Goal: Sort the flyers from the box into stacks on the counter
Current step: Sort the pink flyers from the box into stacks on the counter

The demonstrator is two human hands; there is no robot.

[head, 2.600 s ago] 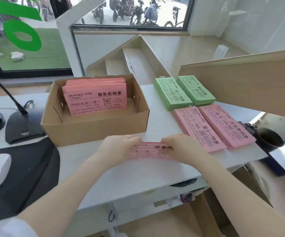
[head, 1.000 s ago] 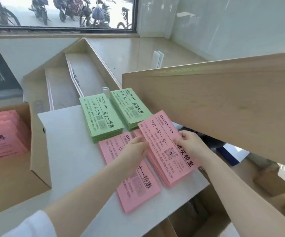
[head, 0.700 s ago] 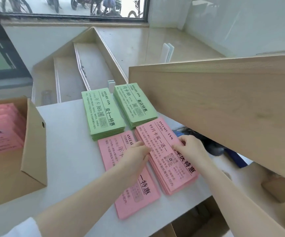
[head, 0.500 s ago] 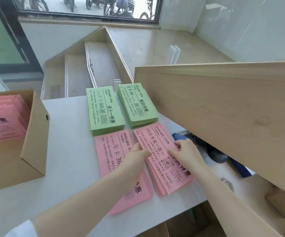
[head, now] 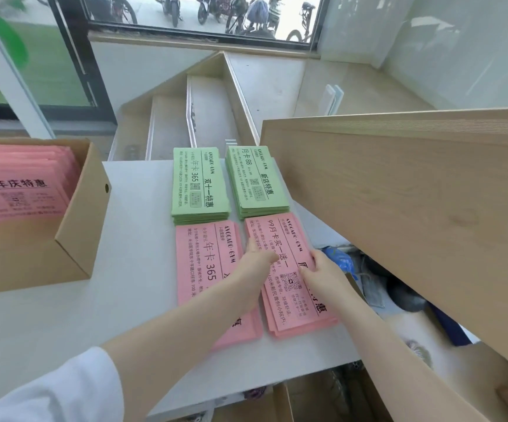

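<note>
Both hands rest flat on the right pink stack (head: 292, 287), squaring it on the counter (head: 131, 239).

The left hand (head: 254, 266) lies with relaxed fingers along the stack's left edge; the right hand (head: 322, 274) touches its right edge, fingers spread, gripping nothing. Beside it lie the left pink stack (head: 204, 266) and two green stacks (head: 199, 184). The box (head: 79, 226), cut off at left, holds more pink flyers (head: 18, 184). The arms hide part of both pink stacks' print.

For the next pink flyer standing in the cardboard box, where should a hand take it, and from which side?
Pinch the top edge of the front pink flyer from above. The flyers stand on edge, leaning back in the cardboard box, whose walls cover their bottoms and sides; only the tops are free.
</note>
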